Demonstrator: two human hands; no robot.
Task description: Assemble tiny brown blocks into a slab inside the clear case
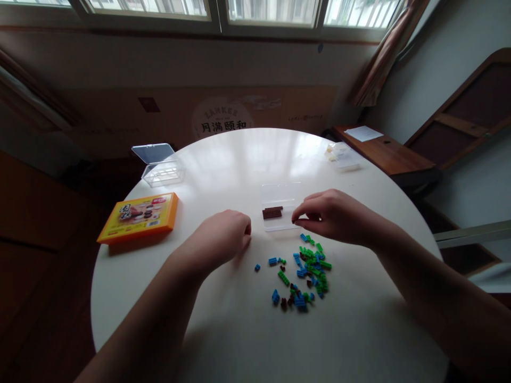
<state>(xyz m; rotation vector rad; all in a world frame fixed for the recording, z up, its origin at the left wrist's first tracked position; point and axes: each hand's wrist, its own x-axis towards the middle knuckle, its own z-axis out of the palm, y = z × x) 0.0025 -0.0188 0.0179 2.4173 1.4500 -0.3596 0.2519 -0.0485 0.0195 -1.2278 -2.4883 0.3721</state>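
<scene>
My right hand point(329, 215) is at the right side of an open clear plastic box point(275, 229), thumb and finger pinching a small dark brown toy brick that barely shows at their tips. Brown building bricks point(272, 213) lie packed together in the box's left part. Left of the box, my left hand point(227, 231) hovers or rests near the tabletop with its fingers curled in; whatever they hold, if anything, is hidden. Nearer to me spreads a loose pile of green, blue and brown bricks point(313, 268). A lone blue brick point(257, 267) sits left of the pile.
The round white table point(239, 175) carries a yellow-orange game box point(139, 217) at left, with another open clear box point(162, 173) behind it. At the far right lies a clear container point(345, 159) with pale pieces. A wooden desk point(387, 151) stands beyond.
</scene>
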